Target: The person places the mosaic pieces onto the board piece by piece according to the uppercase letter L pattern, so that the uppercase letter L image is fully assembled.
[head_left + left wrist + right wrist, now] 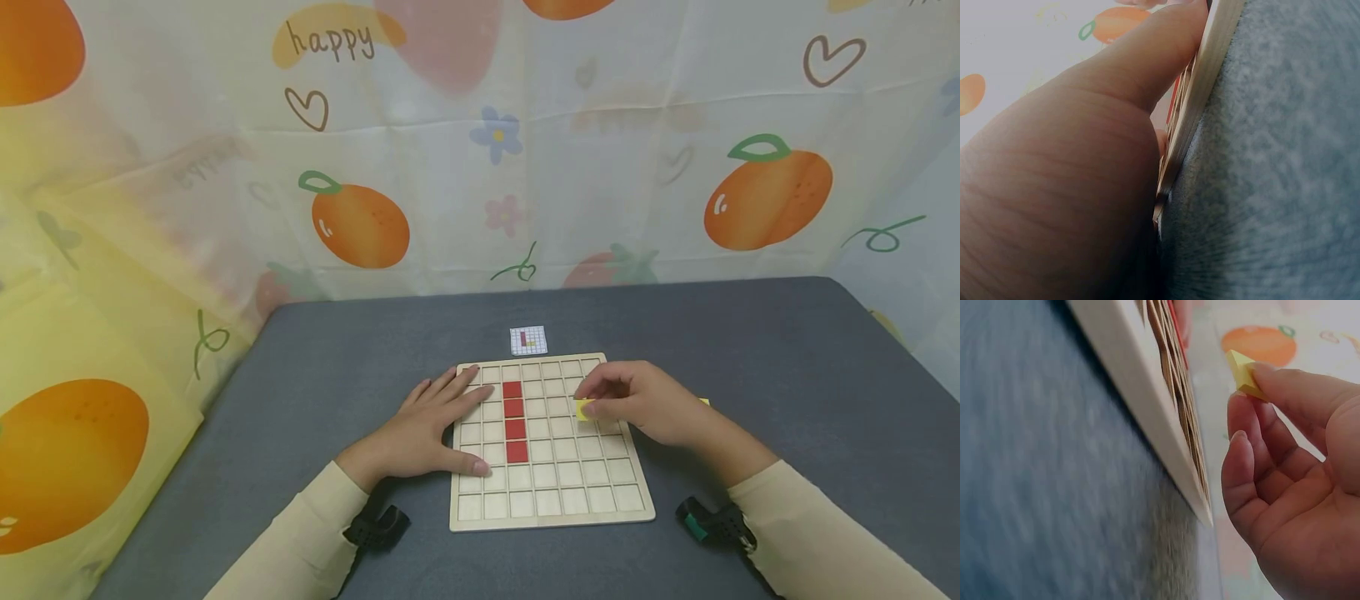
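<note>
A wooden grid board (551, 527) lies on the table, its square cells edged by thin raised strips. Red square tiles (515, 429) fill several cells in one column, left of the middle. Between thumb and fingertips my right hand (648, 404) pinches a yellow square tile (582, 409) above the board's right side; in the right wrist view this tile (1245, 375) is held clear of the board. My left hand (423, 429) rests with spread fingers on the board's left edge. The left wrist view shows mostly the thumb side of that hand (1079, 144) against the board's edge.
A small printed card (528, 340) with a grid pattern of red and yellow squares lies just beyond the board. Something yellow (703, 402) peeks out behind my right wrist, mostly hidden. The dark grey table (360, 350) ends at a fruit-patterned cloth (450, 208).
</note>
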Available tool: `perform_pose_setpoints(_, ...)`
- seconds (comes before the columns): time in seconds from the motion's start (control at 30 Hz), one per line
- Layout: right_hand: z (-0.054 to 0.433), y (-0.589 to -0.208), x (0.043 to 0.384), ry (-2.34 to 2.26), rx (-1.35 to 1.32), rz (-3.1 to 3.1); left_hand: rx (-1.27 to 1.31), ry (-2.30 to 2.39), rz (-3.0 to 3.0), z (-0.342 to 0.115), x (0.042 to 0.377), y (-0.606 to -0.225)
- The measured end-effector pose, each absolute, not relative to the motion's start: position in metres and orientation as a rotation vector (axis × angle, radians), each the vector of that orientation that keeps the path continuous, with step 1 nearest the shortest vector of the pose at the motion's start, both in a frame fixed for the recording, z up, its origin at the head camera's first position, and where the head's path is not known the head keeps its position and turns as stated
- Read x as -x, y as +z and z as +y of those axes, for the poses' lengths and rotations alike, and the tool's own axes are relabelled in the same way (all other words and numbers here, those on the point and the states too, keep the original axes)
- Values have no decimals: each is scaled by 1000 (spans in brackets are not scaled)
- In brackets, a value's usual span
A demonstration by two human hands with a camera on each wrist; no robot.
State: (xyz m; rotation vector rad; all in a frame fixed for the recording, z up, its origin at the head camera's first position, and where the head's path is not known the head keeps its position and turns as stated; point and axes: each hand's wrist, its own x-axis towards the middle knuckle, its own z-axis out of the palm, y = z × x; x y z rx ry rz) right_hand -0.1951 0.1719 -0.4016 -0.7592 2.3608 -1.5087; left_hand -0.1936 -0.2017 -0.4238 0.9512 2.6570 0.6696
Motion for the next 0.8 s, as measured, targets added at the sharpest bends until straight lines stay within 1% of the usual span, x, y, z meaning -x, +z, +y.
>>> perform_pose_setpoints(0.53,135,-407,177,-1486,785,2296,-929,662,2660,-201,194,-424)
perform_pose_setpoints(0.8,122,-409,170,-1433,782,2382,-918,668,2655,-200,193,-424)
